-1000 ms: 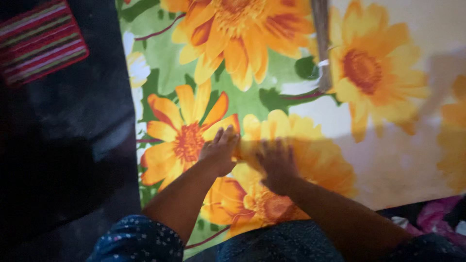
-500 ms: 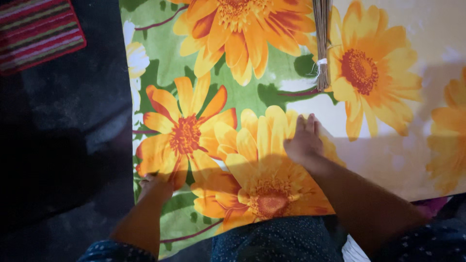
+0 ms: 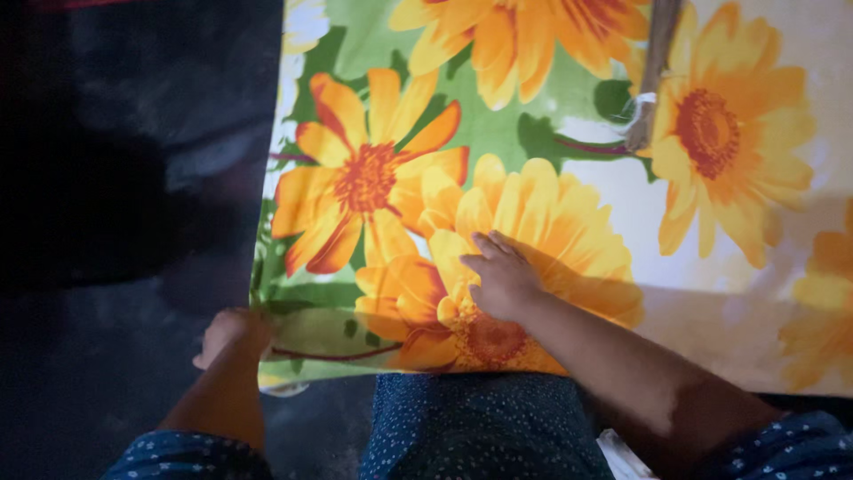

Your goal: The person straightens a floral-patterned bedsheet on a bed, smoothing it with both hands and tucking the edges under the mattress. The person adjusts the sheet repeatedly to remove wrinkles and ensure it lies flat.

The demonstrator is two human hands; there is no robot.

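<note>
A large cloth (image 3: 533, 160) printed with orange and yellow flowers on green and white lies spread flat in front of me. My left hand (image 3: 233, 334) is at the cloth's near left corner, fingers curled on its edge. My right hand (image 3: 499, 277) rests flat on a yellow flower, fingers pointing left and away, holding nothing. A thin bundle of pale sticks tied with string (image 3: 653, 76) lies on the cloth at the upper right.
Dark floor (image 3: 115, 222) stretches to the left of the cloth. My blue dotted clothing (image 3: 480, 431) fills the bottom centre, touching the cloth's near edge.
My left hand moved from the orange flower down to the cloth's near left corner. My right hand slid across the yellow flower. The striped red mat at upper left left the view.
</note>
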